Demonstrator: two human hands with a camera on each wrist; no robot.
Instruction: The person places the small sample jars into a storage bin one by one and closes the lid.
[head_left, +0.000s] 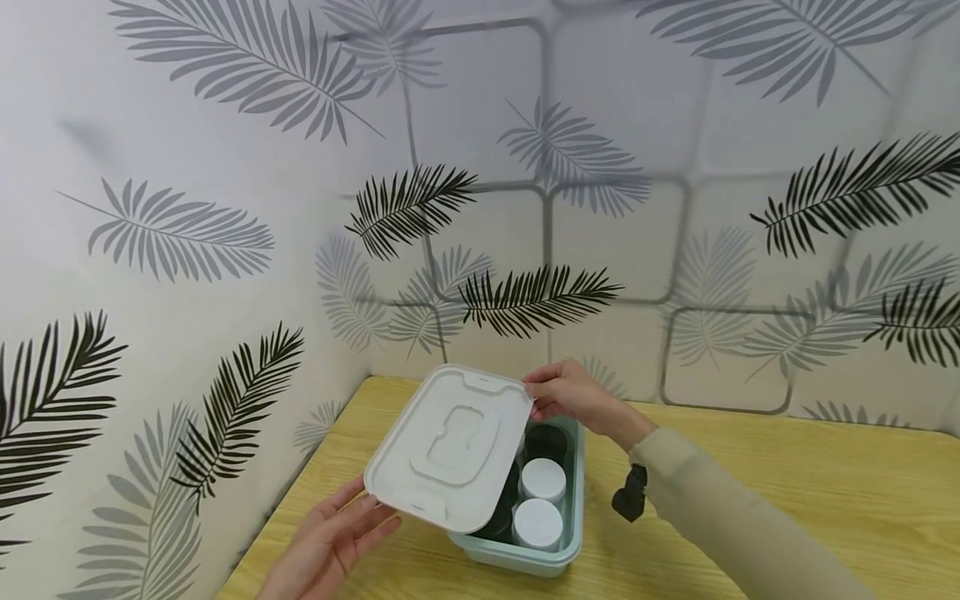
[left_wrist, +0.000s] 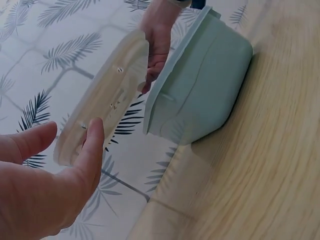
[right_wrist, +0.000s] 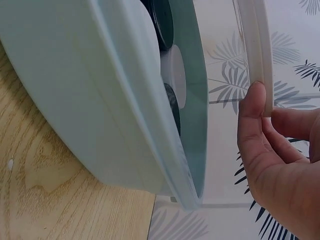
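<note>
A white plastic lid (head_left: 427,442) is held tilted above the left part of a pale green plastic box (head_left: 525,562), apart from its rim in the wrist views. My right hand (head_left: 573,396) pinches the lid's far right corner between thumb and fingers, seen closely in the right wrist view (right_wrist: 280,150). At the near left corner my left hand (head_left: 330,533) holds the edge, fingers underneath and thumb by the rim. Inside the box stand jars with white tops (head_left: 538,523) and dark tops (head_left: 546,443); the lid hides the left side of the contents.
The box stands on a yellowish wood-grain table (head_left: 712,483). Behind and to the left rise walls (head_left: 615,250) with a leaf pattern, close to the table's edges. A dark object (head_left: 630,496) hangs at the right sleeve's cuff.
</note>
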